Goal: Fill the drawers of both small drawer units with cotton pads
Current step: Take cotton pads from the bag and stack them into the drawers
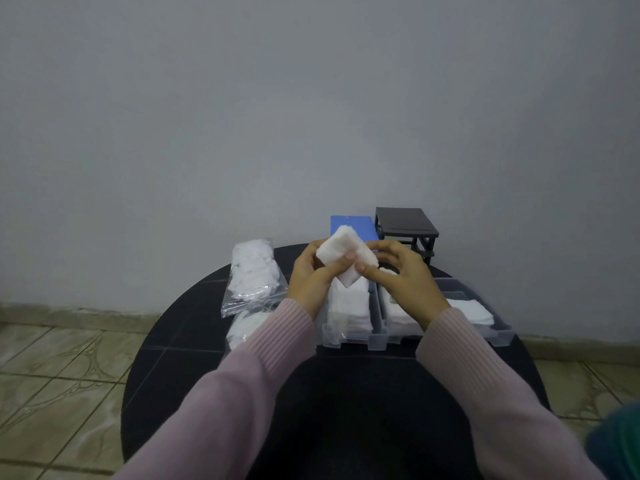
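Your round black table (194, 368) carries everything. Near its far edge stand two drawer units, the dark grey frame (407, 226) to the right and the blue one (353, 225) just beside it on the left. In front of them, toward the table's middle, three clear drawers (377, 336) lie side by side, each holding square white cotton pads. Toward the left edge lie two clear bags of pads (254, 275), one nearer to you than the other. Above the drawers, your left hand (310, 277) grips a stack of cotton pads (346, 259) from below, thumb curled over it, while your right hand (405, 280) pinches the stack's right end.
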`<state>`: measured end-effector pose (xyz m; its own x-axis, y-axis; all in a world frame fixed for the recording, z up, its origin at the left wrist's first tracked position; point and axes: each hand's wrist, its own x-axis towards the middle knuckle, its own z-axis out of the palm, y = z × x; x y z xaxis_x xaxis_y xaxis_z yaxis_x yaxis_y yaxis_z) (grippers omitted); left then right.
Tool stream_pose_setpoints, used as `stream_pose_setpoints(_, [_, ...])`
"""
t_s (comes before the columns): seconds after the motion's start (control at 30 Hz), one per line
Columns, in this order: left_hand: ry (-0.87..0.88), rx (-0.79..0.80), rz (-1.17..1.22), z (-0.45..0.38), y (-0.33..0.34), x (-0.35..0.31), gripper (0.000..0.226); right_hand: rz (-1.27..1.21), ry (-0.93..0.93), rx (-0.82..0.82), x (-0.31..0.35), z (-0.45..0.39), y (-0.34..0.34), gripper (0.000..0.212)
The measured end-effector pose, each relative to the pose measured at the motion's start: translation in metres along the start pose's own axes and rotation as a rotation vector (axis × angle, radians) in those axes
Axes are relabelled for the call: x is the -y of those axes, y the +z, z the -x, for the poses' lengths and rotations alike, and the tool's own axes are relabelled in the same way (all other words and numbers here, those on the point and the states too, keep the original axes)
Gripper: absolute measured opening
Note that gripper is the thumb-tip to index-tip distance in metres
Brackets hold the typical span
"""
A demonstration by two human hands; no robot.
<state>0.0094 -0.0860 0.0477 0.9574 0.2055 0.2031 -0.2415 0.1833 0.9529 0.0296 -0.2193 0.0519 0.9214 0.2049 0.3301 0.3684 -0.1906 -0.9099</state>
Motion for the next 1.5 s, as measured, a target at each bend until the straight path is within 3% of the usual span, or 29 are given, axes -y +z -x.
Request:
stream_pose_setpoints(0.37, [-0.058, 0.104, -0.091, -0.020, 0.055, 0.004, 0.031, -0.277, 0.160, -0.241, 0.000, -0.013, -0.063, 0.033])
stream_pose_setpoints(0.57, [-0.073, 0.119, -0.188, -0.037, 0.076, 0.016, 0.029, 0.021, 0.292, -0.338, -0.034, -0.035, -0.122, 0.030])
stream_pose_setpoints(0.7, [-0.091, 0.127, -0.220, -0.047, 0.085, 0.024, 0.029, 0.347, 0.412, -0.272, -0.067, -0.052, -0.147, 0.019])
stream_pose_setpoints(0.8, [-0.098, 0.129, -0.231, -0.055, 0.088, 0.028, 0.029, 0.486, 0.469, -0.234, -0.082, -0.059, -0.153, 0.023])
stream_pose_setpoints(1.1, [-0.104, 0.145, -0.260, -0.068, 0.096, 0.039, 0.028, 0.640, 0.540, -0.162, -0.106, -0.071, -0.147, 0.015])
stream_pose_setpoints(1.23, [-0.104, 0.153, -0.266, -0.071, 0.098, 0.040, 0.029, 0.594, 0.509, -0.176, -0.104, -0.071, -0.156, 0.020])
stream_pose_setpoints(1.33, [-0.106, 0.157, -0.262, -0.071, 0.098, 0.043, 0.029, 0.575, 0.522, -0.094, -0.105, -0.069, -0.162, 0.026])
stream_pose_setpoints(1.5, [-0.114, 0.164, -0.260, -0.071, 0.100, 0.045, 0.028, 0.626, 0.508, -0.058, -0.109, -0.066, -0.158, 0.018])
